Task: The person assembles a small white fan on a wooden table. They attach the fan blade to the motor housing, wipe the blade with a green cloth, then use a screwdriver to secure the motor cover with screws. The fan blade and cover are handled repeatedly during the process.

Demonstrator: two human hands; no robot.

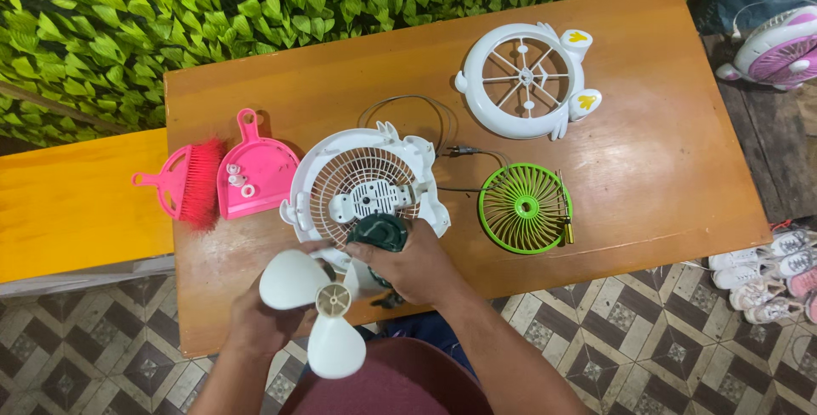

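Observation:
My left hand [255,321] holds a white three-blade fan propeller [319,304] over the near table edge. My right hand [417,266] grips a dark green motor [380,231] behind the propeller's hub. Just beyond them lies the white fan rear housing [366,185] with its round grille facing up. A thin wire [408,108] loops from it across the table.
An orange wooden table [664,125] carries a green fan grille [524,208], a white front frame with yellow accents [528,81], a screwdriver [564,206], a pink dustpan [254,172] holding small white parts, and a pink brush [191,181]. Another fan [779,49] and shoes [766,279] sit on the right.

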